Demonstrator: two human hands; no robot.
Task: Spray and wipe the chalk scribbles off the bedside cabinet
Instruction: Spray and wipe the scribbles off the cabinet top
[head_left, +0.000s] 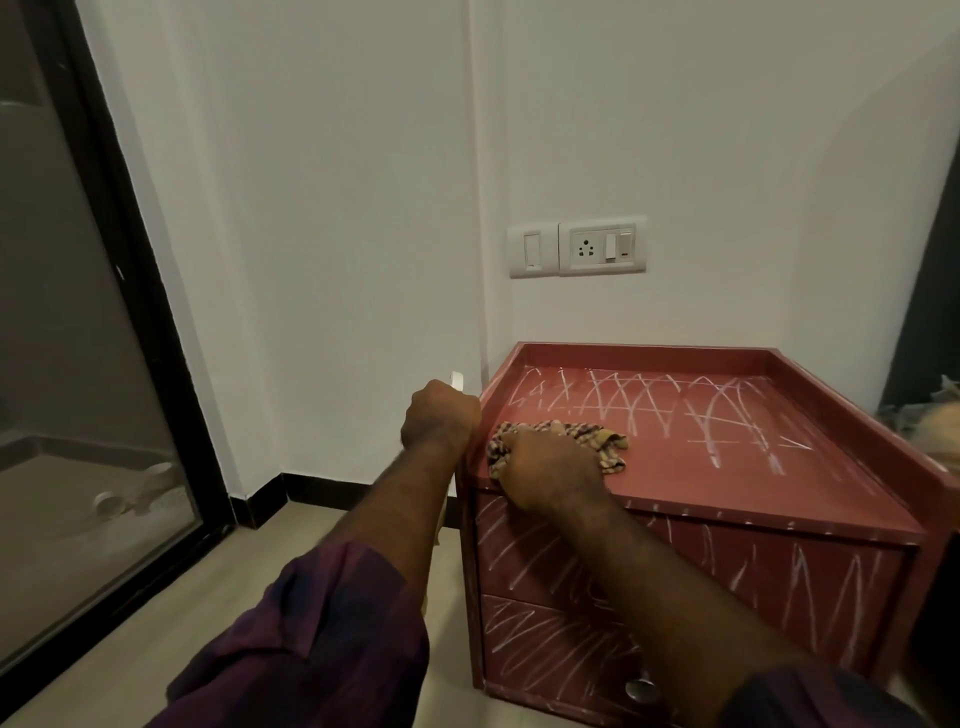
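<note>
Two dark purple sleeves come in from the bottom, the left sleeve (322, 623) and the right sleeve (821, 696), with bare arms reaching out of them.

Both arms reach toward the red bedside cabinet (727, 499). It stands on the floor (156, 597) against the white wall.

The right hand (550, 475) is on top of the cabinet, near its front left corner. Its fingers curl down into a brown and yellow checked cloth (597, 441) and hold it bunched up against the top. Part of the cloth sticks out past the hand, toward the back of the cabinet.

White chalk scribbles (701, 410) cover the back and right part of the top. The spot by the cloth looks plain red. More chalk lines run over the two drawer fronts. The lower drawer has a round silver knob (641, 688).

The left hand (439, 415) is a closed fist just beside the cabinet's left edge, up at the height of its top. It grips a white thing (457, 379). Only a small bit pokes out above the fist, so I cannot tell what it is.

On the wall above the cabinet is a white switch and socket plate (602, 247). Well to the left of the cabinet is a glass door (78, 364) with a black frame.
</note>
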